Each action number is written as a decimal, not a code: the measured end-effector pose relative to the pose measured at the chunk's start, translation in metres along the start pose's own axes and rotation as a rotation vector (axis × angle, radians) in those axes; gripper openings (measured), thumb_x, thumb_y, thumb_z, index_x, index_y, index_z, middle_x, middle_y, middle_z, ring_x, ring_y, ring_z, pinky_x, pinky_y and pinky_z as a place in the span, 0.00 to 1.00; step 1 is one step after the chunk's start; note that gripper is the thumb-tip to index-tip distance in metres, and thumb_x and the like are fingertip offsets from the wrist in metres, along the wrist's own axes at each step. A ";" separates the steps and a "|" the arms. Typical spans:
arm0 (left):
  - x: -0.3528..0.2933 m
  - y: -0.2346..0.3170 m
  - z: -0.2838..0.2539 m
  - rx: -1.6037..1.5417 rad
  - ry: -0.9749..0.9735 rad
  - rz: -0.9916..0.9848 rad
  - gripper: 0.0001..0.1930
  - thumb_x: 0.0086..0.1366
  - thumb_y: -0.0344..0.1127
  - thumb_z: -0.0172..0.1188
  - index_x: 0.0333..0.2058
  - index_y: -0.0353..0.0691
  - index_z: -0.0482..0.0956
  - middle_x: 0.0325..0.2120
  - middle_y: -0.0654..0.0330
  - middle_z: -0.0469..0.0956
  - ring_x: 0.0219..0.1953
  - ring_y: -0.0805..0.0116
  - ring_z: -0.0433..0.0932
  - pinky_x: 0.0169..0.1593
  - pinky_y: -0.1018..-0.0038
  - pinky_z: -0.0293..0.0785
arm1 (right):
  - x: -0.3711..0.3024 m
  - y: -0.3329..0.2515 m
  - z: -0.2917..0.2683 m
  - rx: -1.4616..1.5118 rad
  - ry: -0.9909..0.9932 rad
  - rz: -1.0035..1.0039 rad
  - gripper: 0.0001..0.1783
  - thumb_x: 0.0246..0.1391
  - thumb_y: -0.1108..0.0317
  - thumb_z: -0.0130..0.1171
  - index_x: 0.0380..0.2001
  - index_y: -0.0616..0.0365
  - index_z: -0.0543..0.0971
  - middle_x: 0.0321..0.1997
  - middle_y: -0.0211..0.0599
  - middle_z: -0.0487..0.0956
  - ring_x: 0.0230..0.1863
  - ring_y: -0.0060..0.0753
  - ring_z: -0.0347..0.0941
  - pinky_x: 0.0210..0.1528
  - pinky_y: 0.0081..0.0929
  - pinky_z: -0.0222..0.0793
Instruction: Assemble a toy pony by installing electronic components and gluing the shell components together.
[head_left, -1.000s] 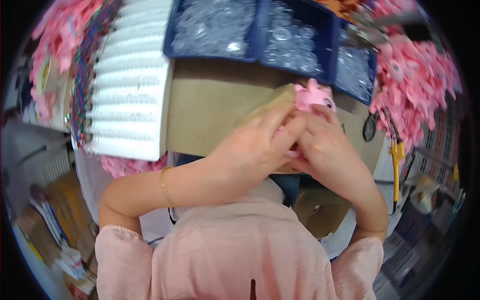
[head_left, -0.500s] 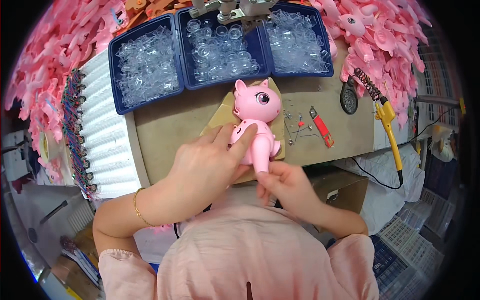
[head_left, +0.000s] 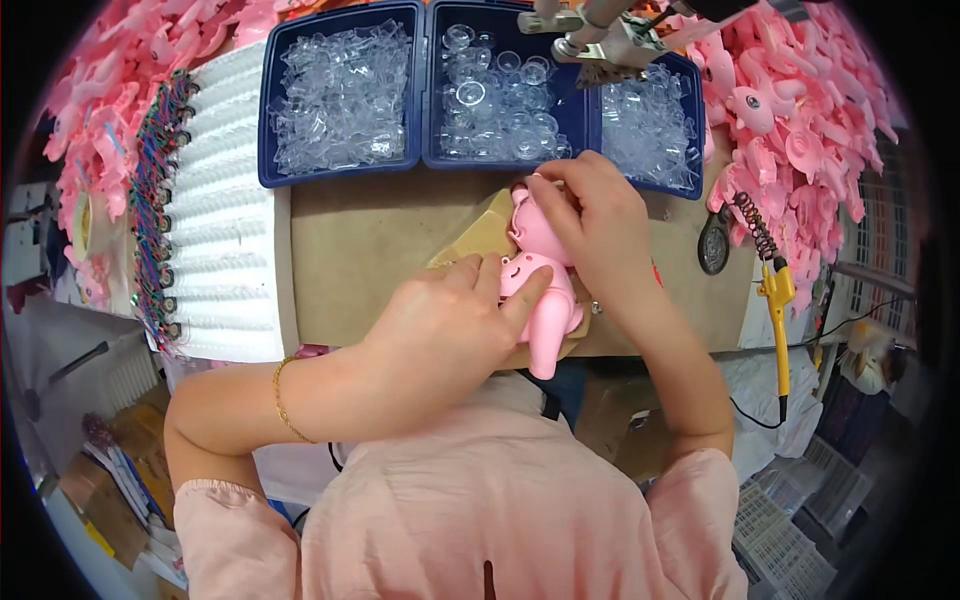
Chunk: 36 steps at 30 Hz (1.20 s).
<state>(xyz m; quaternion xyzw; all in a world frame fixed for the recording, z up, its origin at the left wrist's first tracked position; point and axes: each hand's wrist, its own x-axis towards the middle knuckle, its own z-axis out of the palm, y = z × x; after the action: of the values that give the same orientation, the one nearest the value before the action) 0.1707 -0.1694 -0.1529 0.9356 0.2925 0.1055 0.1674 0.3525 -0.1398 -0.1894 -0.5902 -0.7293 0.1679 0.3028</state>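
Note:
A pink plastic toy animal (head_left: 552,318) lies on its back or side, I cannot tell which, on a tan block (head_left: 484,238) at the table's near edge. My left hand (head_left: 425,315) lies across its body, the thumb and fingers gripping it from the left. Over the toy's head is my right hand (head_left: 605,220), with the thumb and fingers closed around the top near an ear. That hand hides the toy's face and most of the small parts on the table to the right.
Blue trays (head_left: 424,120) of clear plastic pieces stand at the back beneath a metal machine head (head_left: 605,50). White ribbed sheets (head_left: 232,210) edged with wired parts lie left. Pink toy parts (head_left: 775,110) heap on both sides. A yellow soldering iron (head_left: 779,335) hangs at right.
My right hand has moved from the toy's leg up to its head. My left hand still holds the body. The whole view has shifted somewhat.

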 end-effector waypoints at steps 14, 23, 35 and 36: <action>-0.007 0.006 0.022 0.218 0.013 -0.021 0.24 0.50 0.40 0.55 0.46 0.34 0.72 0.36 0.50 0.74 0.35 0.64 0.75 0.37 0.74 0.73 | 0.028 -0.003 -0.003 0.199 -0.305 0.161 0.11 0.50 0.67 0.55 0.24 0.67 0.77 0.21 0.38 0.73 0.25 0.28 0.69 0.29 0.24 0.62; -0.002 -0.006 0.014 0.067 0.053 0.075 0.24 0.47 0.38 0.56 0.45 0.35 0.72 0.46 0.53 0.69 0.27 0.68 0.71 0.33 0.75 0.72 | 0.023 -0.005 0.009 -0.066 -0.218 -0.002 0.10 0.53 0.69 0.52 0.27 0.67 0.76 0.20 0.37 0.72 0.24 0.29 0.69 0.28 0.26 0.62; 0.007 -0.006 0.007 0.095 0.029 0.090 0.25 0.50 0.46 0.58 0.46 0.38 0.72 0.53 0.49 0.66 0.25 0.69 0.71 0.26 0.75 0.73 | 0.015 -0.013 -0.002 0.957 0.007 0.383 0.11 0.57 0.67 0.48 0.20 0.54 0.66 0.18 0.21 0.61 0.17 0.12 0.52 0.19 0.15 0.46; 0.007 -0.008 0.006 0.037 0.013 0.071 0.26 0.50 0.47 0.59 0.46 0.38 0.72 0.53 0.49 0.67 0.25 0.68 0.72 0.27 0.75 0.74 | 0.014 -0.014 -0.009 0.942 0.179 0.350 0.11 0.57 0.67 0.48 0.20 0.54 0.67 0.19 0.21 0.62 0.18 0.13 0.54 0.19 0.14 0.47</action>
<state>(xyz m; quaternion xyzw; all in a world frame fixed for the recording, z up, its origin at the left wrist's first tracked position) 0.1743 -0.1610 -0.1607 0.9476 0.2621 0.1122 0.1444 0.3460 -0.1309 -0.1706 -0.5151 -0.4357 0.4753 0.5647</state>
